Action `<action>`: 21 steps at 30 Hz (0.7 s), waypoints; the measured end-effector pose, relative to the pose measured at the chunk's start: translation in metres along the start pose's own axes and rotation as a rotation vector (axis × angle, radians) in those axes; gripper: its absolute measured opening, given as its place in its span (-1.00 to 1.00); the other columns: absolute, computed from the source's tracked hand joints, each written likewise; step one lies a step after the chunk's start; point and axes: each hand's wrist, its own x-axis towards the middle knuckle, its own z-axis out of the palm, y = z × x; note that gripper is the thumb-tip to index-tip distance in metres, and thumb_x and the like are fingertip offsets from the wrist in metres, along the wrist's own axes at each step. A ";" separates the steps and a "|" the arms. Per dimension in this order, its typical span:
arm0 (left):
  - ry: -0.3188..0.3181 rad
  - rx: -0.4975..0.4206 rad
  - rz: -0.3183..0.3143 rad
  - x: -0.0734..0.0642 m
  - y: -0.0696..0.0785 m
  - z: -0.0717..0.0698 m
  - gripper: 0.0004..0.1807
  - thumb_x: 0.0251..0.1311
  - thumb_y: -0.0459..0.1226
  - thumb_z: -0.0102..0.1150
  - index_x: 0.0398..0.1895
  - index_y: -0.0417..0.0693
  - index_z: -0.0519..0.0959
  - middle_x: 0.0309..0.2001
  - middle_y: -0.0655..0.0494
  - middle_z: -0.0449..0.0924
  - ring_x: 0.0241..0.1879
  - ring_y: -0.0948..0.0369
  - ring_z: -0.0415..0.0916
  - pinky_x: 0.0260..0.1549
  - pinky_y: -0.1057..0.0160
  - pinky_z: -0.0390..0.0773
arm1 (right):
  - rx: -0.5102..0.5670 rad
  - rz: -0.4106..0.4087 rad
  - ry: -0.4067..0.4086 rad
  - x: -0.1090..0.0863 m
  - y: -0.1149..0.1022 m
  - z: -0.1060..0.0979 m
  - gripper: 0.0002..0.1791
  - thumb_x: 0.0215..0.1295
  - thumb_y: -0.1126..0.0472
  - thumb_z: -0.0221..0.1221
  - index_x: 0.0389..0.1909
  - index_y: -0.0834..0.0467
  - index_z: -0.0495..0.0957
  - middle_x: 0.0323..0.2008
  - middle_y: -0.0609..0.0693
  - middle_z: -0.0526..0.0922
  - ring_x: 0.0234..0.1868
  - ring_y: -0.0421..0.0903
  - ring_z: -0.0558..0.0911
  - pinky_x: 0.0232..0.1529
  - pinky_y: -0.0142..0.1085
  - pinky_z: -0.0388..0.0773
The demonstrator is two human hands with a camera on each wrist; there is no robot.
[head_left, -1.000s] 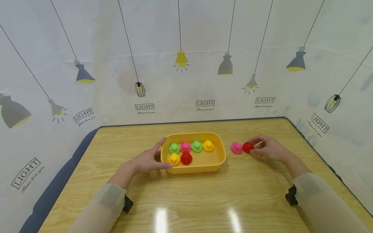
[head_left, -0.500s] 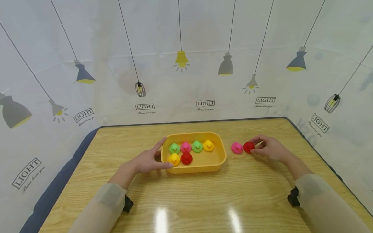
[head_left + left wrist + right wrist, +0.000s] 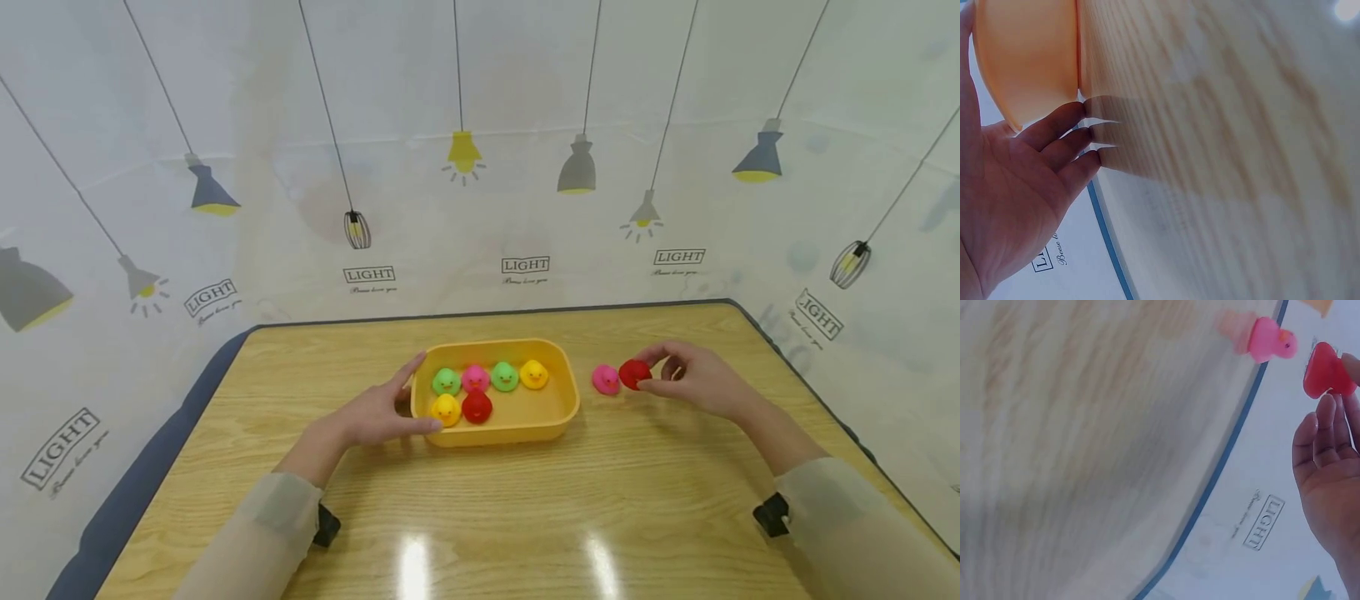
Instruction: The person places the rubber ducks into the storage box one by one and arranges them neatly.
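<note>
My left hand (image 3: 375,414) holds the left end of a yellow-orange plastic box (image 3: 498,437), thumb along the near rim and index finger at the far corner. In the left wrist view, its other fingers (image 3: 1063,144) reach down to the tabletop beside the box wall (image 3: 1029,56). Between thumb and fingertips, my right hand (image 3: 697,383) pinches a red rubber duck (image 3: 633,375). The right wrist view shows this duck tilted and raised off the table. A pink rubber duck (image 3: 605,380) sits on the table just left of it.
Inside the box, a back row has green (image 3: 446,382), pink (image 3: 475,378), green (image 3: 505,377) and yellow ducks (image 3: 534,374). In front of them sit a yellow duck (image 3: 446,410) and a red duck (image 3: 477,407). A lamp-print curtain (image 3: 480,217) stands behind the wooden table (image 3: 480,508).
My right hand has raised the red duck from the table and tilted it. My left hand keeps its hold on the box. The camera view has shifted slightly.
</note>
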 end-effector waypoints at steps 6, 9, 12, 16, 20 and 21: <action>-0.002 -0.002 0.003 -0.001 -0.001 0.000 0.36 0.15 0.45 0.44 0.79 0.69 -0.33 0.63 -0.17 0.40 0.64 -0.29 0.27 0.58 -0.51 0.16 | 0.017 -0.079 -0.005 0.006 -0.027 0.008 -0.60 0.35 0.09 0.55 0.12 0.11 0.71 -0.12 0.04 0.72 -0.24 -0.11 0.58 -0.30 -0.36 0.57; -0.001 0.000 0.005 0.000 -0.001 0.000 0.36 0.14 0.45 0.44 0.79 0.71 -0.33 0.63 -0.16 0.41 0.63 -0.29 0.28 0.58 -0.51 0.17 | 0.030 -0.091 -0.015 0.010 -0.038 0.014 -0.60 0.33 0.10 0.56 0.11 0.10 0.71 -0.13 0.04 0.72 -0.24 -0.08 0.58 -0.29 -0.36 0.57; 0.001 0.001 0.008 0.000 -0.001 0.000 0.36 0.14 0.45 0.45 0.79 0.69 -0.33 0.63 -0.16 0.41 0.63 -0.29 0.29 0.58 -0.51 0.18 | 0.032 -0.103 -0.027 0.015 -0.049 0.021 -0.61 0.33 0.09 0.56 0.10 0.07 0.71 -0.14 0.03 0.71 -0.23 -0.04 0.59 -0.28 -0.34 0.58; 0.000 0.000 0.011 0.000 -0.001 0.000 0.38 0.15 0.44 0.45 0.81 0.63 -0.32 0.63 -0.15 0.42 0.63 -0.29 0.29 0.58 -0.50 0.17 | 0.025 -0.128 -0.049 0.022 -0.060 0.031 -0.62 0.34 0.06 0.56 0.09 0.04 0.72 -0.18 0.00 0.69 -0.22 -0.03 0.57 -0.28 -0.33 0.57; 0.000 0.003 0.009 -0.001 0.001 -0.001 0.38 0.14 0.45 0.45 0.81 0.62 -0.31 0.63 -0.15 0.42 0.64 -0.28 0.28 0.60 -0.48 0.15 | 0.028 -0.153 -0.067 0.030 -0.070 0.042 -0.62 0.33 0.04 0.56 0.08 0.03 0.73 -0.19 0.02 0.69 -0.22 -0.04 0.57 -0.28 -0.34 0.56; 0.000 0.003 0.008 -0.001 0.001 -0.001 0.38 0.14 0.45 0.45 0.81 0.62 -0.31 0.63 -0.15 0.42 0.64 -0.27 0.28 0.61 -0.47 0.15 | 0.026 -0.159 -0.072 0.032 -0.072 0.045 -0.62 0.33 0.03 0.56 0.08 0.02 0.73 -0.19 0.02 0.69 -0.23 -0.05 0.57 -0.28 -0.34 0.56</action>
